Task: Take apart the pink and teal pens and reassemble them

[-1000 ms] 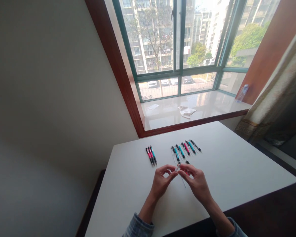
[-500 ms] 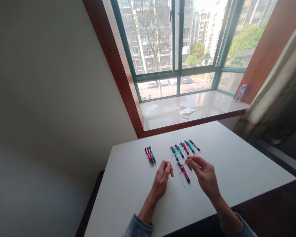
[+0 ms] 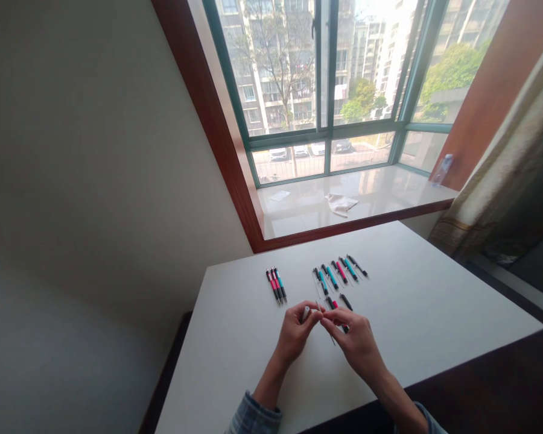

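Two hands meeting over a white table (image 3: 434, 301)
Just on the near side of the row of pens (image 3: 339, 270), the left hand (image 3: 295, 330) pinches a small white piece (image 3: 306, 312); the right hand (image 3: 355, 341) pinches close beside it.

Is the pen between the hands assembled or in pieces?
In pieces: the left hand pinches a short pale part, the right hand touches it, and a pink barrel lies on the table just beyond.

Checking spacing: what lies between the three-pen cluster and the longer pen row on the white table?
Nothing: the head view shows bare white table between the cluster of three pink and teal pens and the longer pen row.
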{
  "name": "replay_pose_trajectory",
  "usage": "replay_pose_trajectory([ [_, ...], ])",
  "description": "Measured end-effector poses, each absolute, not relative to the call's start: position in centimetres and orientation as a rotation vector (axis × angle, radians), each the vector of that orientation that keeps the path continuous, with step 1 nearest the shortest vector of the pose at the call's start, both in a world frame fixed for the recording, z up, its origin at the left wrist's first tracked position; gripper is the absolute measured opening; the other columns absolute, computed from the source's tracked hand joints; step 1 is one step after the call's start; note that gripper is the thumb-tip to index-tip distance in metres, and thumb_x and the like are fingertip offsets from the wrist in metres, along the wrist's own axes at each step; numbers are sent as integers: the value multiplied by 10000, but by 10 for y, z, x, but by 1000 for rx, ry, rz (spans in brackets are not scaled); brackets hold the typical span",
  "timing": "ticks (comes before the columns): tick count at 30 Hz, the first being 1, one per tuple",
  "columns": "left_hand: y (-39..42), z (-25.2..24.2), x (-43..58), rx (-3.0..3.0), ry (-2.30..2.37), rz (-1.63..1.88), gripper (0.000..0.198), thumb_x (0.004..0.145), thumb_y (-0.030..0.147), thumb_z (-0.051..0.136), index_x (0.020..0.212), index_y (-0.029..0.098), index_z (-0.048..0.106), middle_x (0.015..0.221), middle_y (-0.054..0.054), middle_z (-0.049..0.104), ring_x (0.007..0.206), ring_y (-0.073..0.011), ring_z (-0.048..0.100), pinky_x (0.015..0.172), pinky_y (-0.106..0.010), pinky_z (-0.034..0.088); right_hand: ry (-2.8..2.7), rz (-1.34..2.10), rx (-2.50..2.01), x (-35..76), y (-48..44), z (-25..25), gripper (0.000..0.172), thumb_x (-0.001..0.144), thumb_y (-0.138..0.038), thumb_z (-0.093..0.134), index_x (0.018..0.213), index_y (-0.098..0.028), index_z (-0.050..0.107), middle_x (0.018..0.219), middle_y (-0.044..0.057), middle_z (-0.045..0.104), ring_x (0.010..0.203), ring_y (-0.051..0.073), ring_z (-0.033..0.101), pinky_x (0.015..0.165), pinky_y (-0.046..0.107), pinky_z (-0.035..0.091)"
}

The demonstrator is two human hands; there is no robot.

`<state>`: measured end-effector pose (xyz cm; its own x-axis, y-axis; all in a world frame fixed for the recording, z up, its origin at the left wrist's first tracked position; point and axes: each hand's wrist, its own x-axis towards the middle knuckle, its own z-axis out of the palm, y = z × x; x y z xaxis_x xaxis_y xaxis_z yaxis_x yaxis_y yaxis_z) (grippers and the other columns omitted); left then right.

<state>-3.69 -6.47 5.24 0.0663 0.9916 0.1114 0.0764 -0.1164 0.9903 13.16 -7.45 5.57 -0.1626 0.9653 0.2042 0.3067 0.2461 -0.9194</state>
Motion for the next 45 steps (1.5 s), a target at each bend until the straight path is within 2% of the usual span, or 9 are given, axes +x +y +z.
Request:
replay_pose_trajectory([
  [6,-63,51,-39,1300,1114,1223,354,838,486,761,780,140,718,778,-50,715,684,-157,601,670,-261,486,-1603,1035,-1201,134,-77,47,238,907,-452,682,992,-263,798,929,39,784,810,219,700,781,319,552],
  [11,-63,51,-39,1200,1145,1281,328,806,441,799,726,136,709,799,-53,725,708,-150,591,683,-251,462,-1573,1014,-1200,134,-84,43,208,922,-426,663,945,-245,762,866,24,771,776,202,702,756,293,550],
  [19,-62,46,-41,1072,1262,1448,354,788,480,805,792,133,736,817,-46,713,621,-98,490,588,-217,389,-1674,738,-1337,168,-83,40,191,941,-401,619,929,-251,737,945,38,753,814,211,677,745,309,537],
  [24,-63,49,-39,1089,1254,1435,344,783,464,811,778,130,726,802,-43,700,628,-96,454,598,-219,375,-1698,611,-1464,192,-74,18,193,939,-386,595,984,-249,722,872,35,734,787,217,680,731,315,526],
  [30,-63,51,-39,1104,1267,1415,342,781,465,811,800,131,742,802,-43,695,644,-101,452,614,-220,371,-1776,557,-1521,187,-69,2,192,929,-353,583,1023,-247,713,812,31,714,718,214,672,686,314,510],
  [45,-62,49,-39,1108,1288,1388,390,751,518,818,782,137,738,744,-27,643,626,-105,416,575,-221,323,-1819,587,-1488,192,-75,-1,196,927,-341,593,1054,-256,717,848,36,715,757,222,673,729,326,523],
])
